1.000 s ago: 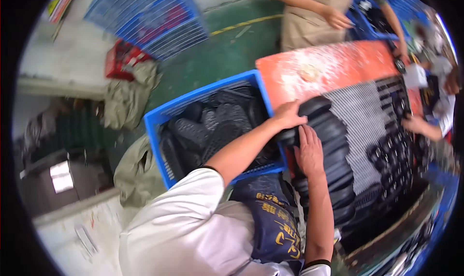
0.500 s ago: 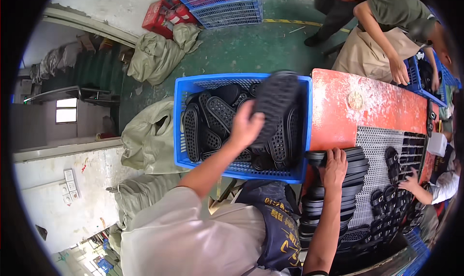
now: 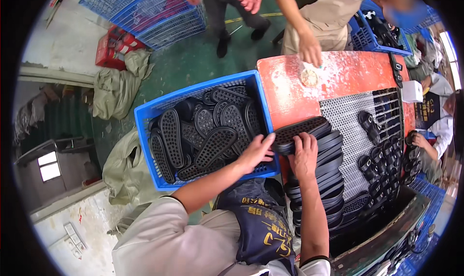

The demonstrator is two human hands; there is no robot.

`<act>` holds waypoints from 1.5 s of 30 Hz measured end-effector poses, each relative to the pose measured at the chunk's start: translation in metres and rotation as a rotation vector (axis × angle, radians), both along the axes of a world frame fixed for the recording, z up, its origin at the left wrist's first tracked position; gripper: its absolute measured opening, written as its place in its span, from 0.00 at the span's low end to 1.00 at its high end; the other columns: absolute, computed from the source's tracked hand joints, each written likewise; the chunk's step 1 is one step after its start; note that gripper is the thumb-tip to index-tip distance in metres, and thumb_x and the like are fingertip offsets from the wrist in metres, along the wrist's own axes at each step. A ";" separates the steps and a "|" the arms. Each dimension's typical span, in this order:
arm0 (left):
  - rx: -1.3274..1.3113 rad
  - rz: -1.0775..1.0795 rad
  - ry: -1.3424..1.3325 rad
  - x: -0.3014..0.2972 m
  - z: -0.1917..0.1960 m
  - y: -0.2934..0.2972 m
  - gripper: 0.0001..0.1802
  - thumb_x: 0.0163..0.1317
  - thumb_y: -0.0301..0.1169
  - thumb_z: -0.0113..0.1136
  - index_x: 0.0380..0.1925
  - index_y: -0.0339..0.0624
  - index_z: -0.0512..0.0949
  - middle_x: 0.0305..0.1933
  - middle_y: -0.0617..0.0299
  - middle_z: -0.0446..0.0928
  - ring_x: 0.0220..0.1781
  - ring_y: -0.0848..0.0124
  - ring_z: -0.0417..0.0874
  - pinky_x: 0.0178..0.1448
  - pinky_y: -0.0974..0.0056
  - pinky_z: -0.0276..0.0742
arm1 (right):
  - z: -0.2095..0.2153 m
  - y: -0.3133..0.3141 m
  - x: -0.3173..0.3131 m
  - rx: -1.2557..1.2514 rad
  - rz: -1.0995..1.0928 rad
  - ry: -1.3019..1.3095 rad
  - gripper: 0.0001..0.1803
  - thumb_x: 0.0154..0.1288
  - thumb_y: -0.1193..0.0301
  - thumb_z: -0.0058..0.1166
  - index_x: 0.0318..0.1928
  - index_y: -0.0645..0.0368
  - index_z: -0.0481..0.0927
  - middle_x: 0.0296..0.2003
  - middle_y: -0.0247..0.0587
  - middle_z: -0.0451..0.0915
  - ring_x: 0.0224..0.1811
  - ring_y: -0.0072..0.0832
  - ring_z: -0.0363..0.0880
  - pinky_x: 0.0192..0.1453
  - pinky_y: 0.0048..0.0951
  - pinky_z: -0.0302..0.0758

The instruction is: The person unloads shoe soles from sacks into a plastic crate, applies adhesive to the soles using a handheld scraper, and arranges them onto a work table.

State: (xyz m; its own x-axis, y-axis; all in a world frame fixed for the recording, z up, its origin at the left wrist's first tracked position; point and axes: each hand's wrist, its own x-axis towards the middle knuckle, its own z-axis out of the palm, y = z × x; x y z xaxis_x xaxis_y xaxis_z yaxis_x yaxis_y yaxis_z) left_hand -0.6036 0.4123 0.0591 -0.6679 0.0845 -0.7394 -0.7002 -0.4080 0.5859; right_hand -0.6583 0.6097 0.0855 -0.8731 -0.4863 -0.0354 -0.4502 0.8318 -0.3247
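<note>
A long row of black shoe soles (image 3: pixel 321 172) is stacked along the red table's near left side. At its far end lies a sole (image 3: pixel 304 129) with its hole-dotted face up. My right hand (image 3: pixel 304 155) curls its fingers over this sole's near edge. My left hand (image 3: pixel 257 154) is by the sole's left tip, over the crate's right rim, thumb and fingers apart; whether it touches the tip is unclear. The blue crate (image 3: pixel 193 93) beside the table holds many loose black soles (image 3: pixel 218 145), mostly hole-dotted face up.
A perforated metal plate (image 3: pixel 338 112) and strapped black sandals (image 3: pixel 369 126) are on the red table (image 3: pixel 280 89). Co-workers sit and stand at the far and right sides. Sacks (image 3: pixel 116 94), blue crates (image 3: pixel 159 22) and red fire extinguishers (image 3: pixel 118 46) stand left and beyond.
My left hand has moved from above the crate to the stack's far end, and the sole it carried is no longer in it. The right hand stays at the stack. The view has turned rightward.
</note>
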 end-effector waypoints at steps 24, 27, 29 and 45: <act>-0.506 -1.506 0.846 -0.289 0.061 -0.016 0.25 0.65 0.39 0.71 0.57 0.35 0.83 0.50 0.56 0.88 0.52 0.70 0.85 0.60 0.62 0.79 | -0.030 0.004 0.026 0.266 -0.390 -0.047 0.35 0.73 0.56 0.54 0.71 0.68 0.72 0.78 0.59 0.60 0.85 0.55 0.47 0.85 0.48 0.51; -0.586 -1.863 0.798 -0.323 0.022 0.054 0.28 0.63 0.41 0.73 0.59 0.37 0.82 0.52 0.55 0.88 0.54 0.66 0.87 0.60 0.60 0.80 | -0.028 0.006 0.026 0.267 -0.384 -0.047 0.35 0.72 0.58 0.55 0.72 0.70 0.71 0.77 0.58 0.63 0.84 0.53 0.50 0.85 0.44 0.52; -0.536 -1.906 0.721 -0.331 -0.018 0.072 0.32 0.61 0.40 0.73 0.64 0.39 0.80 0.58 0.53 0.86 0.60 0.63 0.85 0.66 0.59 0.78 | -0.024 0.006 0.026 0.181 -0.404 -0.048 0.36 0.71 0.60 0.56 0.72 0.72 0.69 0.77 0.61 0.61 0.83 0.53 0.53 0.84 0.45 0.54; -0.715 -0.830 0.899 -0.139 -0.068 0.165 0.43 0.68 0.49 0.67 0.73 0.32 0.64 0.64 0.33 0.78 0.69 0.42 0.78 0.73 0.48 0.72 | -0.025 0.017 0.047 0.056 -0.338 -0.165 0.43 0.66 0.58 0.64 0.74 0.70 0.65 0.76 0.62 0.60 0.82 0.55 0.54 0.85 0.49 0.51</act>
